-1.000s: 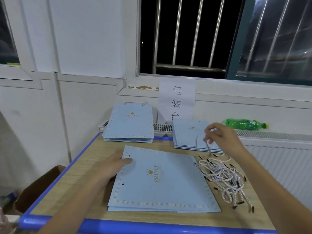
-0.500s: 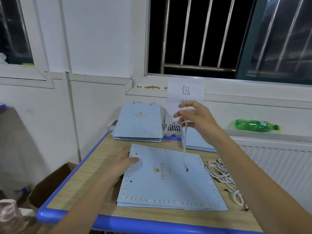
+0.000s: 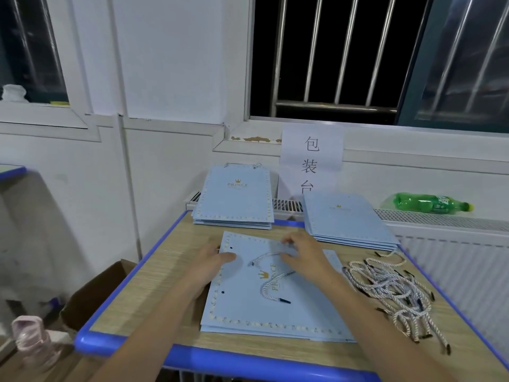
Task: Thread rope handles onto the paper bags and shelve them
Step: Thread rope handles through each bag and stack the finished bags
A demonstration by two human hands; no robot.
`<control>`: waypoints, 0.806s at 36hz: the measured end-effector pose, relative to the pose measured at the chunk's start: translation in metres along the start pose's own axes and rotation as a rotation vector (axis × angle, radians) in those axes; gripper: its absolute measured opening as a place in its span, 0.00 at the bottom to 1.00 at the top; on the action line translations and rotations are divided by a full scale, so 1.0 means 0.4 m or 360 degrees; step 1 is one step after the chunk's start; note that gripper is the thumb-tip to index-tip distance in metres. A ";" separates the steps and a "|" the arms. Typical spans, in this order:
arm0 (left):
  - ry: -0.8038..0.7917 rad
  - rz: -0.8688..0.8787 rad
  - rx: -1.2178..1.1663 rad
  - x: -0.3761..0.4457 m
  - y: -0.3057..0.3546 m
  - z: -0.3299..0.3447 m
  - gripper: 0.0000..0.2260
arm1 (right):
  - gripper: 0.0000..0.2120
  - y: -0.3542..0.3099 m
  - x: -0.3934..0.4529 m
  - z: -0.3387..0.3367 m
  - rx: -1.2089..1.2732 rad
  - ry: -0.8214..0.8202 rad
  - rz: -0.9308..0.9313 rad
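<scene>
Where half a second ago the rope handle dangled from the raised right hand above the table, it has now been lowered onto the topmost flat paper bag of the near stack, at the middle of the desk's front half. One dark-tipped end is laid near the punched hole at the bag's left edge, while the other tip rests loose on the printed crown logo area. The cord is pinched between the thumb and curled fingers of the right hand, though motion blur keeps the exact grip from being made out. The bag is pressed flat by the left hand, fingers extended and relaxed, just beside the upper of two holes; the second hole is seen lower along the same edge.

From this it is judged that selection of a rope is finished and threading is about to be started; no rope has yet been passed through either hole.

The heap of remaining rope handles is spread near the desk's right edge. A stack of bags with handles already fitted is set at the far left corner, and another stack of flat bags at the far right corner. Beyond, a green bottle is laid on the radiator top, and a cardboard box stands on the floor left of the desk.
</scene>
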State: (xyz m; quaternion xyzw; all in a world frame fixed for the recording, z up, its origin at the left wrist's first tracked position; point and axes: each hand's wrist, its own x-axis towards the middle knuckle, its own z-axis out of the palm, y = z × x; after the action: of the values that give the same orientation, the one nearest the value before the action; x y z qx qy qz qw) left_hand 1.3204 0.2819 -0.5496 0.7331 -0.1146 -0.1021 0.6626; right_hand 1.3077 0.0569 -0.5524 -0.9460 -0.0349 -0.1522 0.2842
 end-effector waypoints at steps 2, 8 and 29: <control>0.0005 0.0005 0.0000 0.001 0.000 0.000 0.11 | 0.16 -0.018 -0.008 -0.002 -0.0050 -0.0053 -0.0113; 0.0043 0.0047 0.0050 0.002 -0.001 0.004 0.11 | 0.08 -0.087 -0.025 0.024 0.0023 -0.0176 -0.0516; 0.0063 0.0192 0.0091 -0.017 0.011 0.016 0.12 | 0.06 -0.159 0.040 0.122 0.0037 0.0267 -0.0433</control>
State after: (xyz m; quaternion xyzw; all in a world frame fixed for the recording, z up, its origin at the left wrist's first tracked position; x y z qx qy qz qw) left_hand 1.3118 0.2774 -0.5459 0.7454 -0.1484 -0.0441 0.6484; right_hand 1.3262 0.1366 -0.5526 -0.9131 -0.1406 -0.2674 0.2738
